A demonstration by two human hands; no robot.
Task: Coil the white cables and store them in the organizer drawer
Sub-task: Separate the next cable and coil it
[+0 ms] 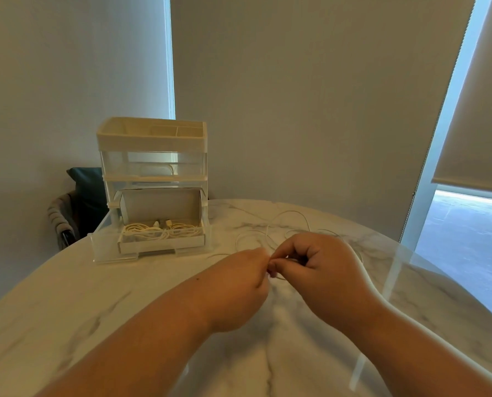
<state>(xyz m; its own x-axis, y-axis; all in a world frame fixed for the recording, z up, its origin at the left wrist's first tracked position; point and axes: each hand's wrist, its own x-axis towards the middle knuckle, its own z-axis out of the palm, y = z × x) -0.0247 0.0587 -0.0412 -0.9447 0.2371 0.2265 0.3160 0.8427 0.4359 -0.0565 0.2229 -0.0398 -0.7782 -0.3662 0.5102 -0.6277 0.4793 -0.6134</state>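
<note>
Both hands are working over the near middle of the table (124,296), a round marble top. The left hand (239,285) and the right hand (322,265) are meeting fingertip to fingertip, just above the surface. The right hand is curling its fingers in and pinching a thin white cable (293,212) between thumb and forefinger. The left hand is closing on the same cable right beside that pinch, though the back of the hand is hiding most of its fingers. A small loop of the cable is showing just under the right thumb.

The rest of the cable is lying loose on the table beyond the hands, trailing in slack curves toward the far right. It is not yet wound up.

The organizer (153,138) is standing at the far left of the table, a clear unit with a cream tray on top. Its bottom drawer (104,245) is sitting pulled out toward the near side. Inside the drawer a white box (161,245) is lying with its lid tipped back. Coiled cables (161,231) are already resting in that box, with their plugs showing at the middle.

Behind the table on the far left, a chair (60,216) is standing with a dark cushion (85,184) on it. On the right, a blind (477,110) is hanging partway down over a window.
</note>
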